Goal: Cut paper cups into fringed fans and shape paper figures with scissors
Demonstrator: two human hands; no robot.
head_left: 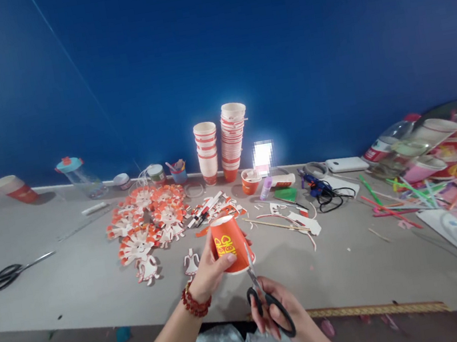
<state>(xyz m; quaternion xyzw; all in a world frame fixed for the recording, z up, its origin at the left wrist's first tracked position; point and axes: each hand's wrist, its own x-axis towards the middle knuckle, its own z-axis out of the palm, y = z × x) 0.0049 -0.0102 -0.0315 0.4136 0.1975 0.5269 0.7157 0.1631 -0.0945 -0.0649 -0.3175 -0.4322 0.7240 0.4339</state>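
Note:
My left hand (211, 269) is closed around a red paper cup (228, 237) with yellow print, held upside down with its wide rim low. My right hand (276, 305) has its fingers through the black handles of a pair of scissors (251, 274). The scissor blades point up and lie against the cup's right side near the rim; whether they have cut into it I cannot tell. To the left of the cup lies a small white paper cut-out of a dress (191, 262). Further left is a pile of red-and-white paper cut-outs (147, 218).
Behind the cup stand two tall stacks of paper cups (207, 154). A second pair of scissors (14, 273) lies at the left. Paper scraps (301, 220), a glue gun (320, 185) and a pile of straws and cups (441, 172) are to the right. A blue wall (150, 62) rises behind the table.

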